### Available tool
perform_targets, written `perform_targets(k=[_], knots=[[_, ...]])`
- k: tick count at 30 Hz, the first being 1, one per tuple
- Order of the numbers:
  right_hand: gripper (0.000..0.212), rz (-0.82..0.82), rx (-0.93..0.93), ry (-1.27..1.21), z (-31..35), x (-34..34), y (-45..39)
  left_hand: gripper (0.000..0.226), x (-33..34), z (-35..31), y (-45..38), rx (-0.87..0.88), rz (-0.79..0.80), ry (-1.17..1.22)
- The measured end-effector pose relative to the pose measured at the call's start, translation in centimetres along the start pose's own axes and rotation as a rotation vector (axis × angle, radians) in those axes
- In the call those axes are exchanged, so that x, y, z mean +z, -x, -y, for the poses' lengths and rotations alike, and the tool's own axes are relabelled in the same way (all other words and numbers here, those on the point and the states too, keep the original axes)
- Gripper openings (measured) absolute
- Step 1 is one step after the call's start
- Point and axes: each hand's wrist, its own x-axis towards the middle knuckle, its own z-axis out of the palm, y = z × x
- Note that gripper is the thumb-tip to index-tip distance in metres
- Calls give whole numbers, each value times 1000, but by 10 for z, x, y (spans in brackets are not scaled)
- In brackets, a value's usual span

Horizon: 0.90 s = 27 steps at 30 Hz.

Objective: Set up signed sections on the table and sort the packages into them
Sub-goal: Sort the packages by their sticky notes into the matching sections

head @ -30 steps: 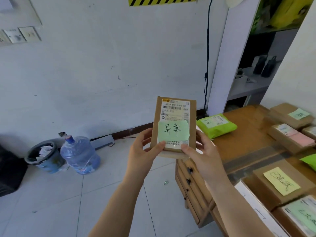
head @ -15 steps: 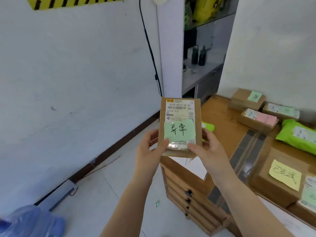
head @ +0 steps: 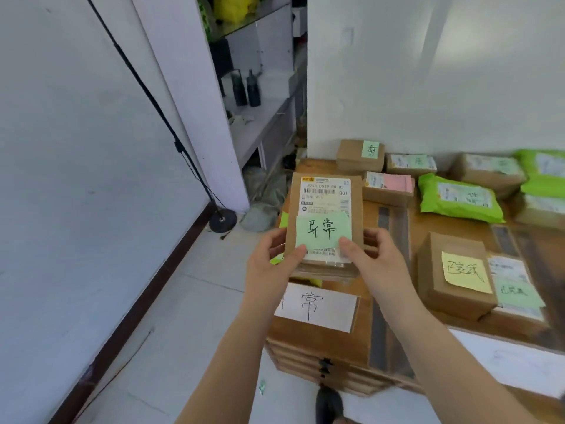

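**View turns to the table; package now over the sign**

The flat brown cardboard package with a green sticky note (head: 324, 221) now hangs above the wooden table's near-left corner (head: 318, 341), over the white paper sign (head: 321, 307), which was out of view a second ago. The water bottle and bin have left the view.

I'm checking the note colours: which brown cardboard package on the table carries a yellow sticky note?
The brown cardboard box with the yellow note, near the table's front, right of the right hand. Other notes are green or pink.
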Motion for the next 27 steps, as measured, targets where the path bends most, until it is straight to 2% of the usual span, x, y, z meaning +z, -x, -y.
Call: perform_targets(k=[8, 12, 16, 27], knots=[[11, -72, 59, -21, -19, -13, -64, 28, 32, 12, -71, -51, 144, -91], [12, -108, 132, -16, -37, -21, -91, 32, 50, 27, -99, -106, 208, -146], [11, -135, 214, -1, -57, -25, -106, 26, 60, 45, -118, -167, 273, -176], [26, -178, 426, 132, -90, -20, -104, 31, 68, 90, -150, -254, 488, -396]])
